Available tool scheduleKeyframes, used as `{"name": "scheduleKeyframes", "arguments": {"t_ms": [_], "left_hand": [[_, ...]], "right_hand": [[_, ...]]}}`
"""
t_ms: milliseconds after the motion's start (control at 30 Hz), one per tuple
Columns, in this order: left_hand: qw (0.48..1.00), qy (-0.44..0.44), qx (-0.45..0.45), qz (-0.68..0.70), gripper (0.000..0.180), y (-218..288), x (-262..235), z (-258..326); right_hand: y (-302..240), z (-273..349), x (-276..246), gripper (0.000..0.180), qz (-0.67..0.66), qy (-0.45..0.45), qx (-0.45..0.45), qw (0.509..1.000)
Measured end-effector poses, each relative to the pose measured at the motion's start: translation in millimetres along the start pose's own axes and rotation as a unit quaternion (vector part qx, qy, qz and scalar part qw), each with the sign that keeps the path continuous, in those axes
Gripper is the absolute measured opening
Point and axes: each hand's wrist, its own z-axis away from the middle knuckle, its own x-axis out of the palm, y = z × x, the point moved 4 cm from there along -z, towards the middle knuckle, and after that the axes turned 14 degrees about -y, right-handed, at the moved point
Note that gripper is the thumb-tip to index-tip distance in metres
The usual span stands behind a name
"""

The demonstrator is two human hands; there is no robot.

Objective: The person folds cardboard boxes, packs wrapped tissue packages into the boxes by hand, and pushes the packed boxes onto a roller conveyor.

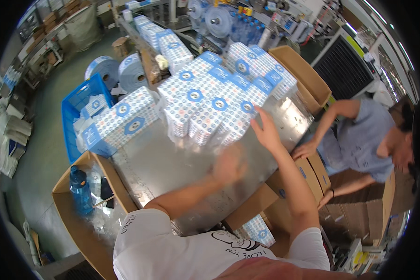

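Several long white-and-blue patterned packs [202, 100] in clear plastic wrap lie side by side on the metal table [182, 161]. My right hand [267, 130] is at the right side of this group, its fingers stretched out against or just beside the nearest pack; contact is hard to judge. Smeared by motion, my left hand [231, 163] is over the table just in front of the packs' near ends, and its fingers cannot be made out. Another row of similar packs [259, 65] stands behind on the right, and one more pack [126, 119] lies at the table's left.
At the left stand a blue crate [70, 116] and a cardboard box [72, 228] holding a blue bottle [80, 191] and plastic wrap. An open carton [277, 205] with packs is below my right arm. A co-worker [364, 135] handles flat cartons [308, 175] at the right.
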Motion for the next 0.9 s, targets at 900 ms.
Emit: {"name": "scheduleKeyframes", "arguments": {"t_ms": [900], "left_hand": [[0.854,-0.459,0.219,-0.109,0.064,24,-6,5]], "right_hand": [[-1,77,-22,0.105,0.073,-0.061,0.173,0.980]]}}
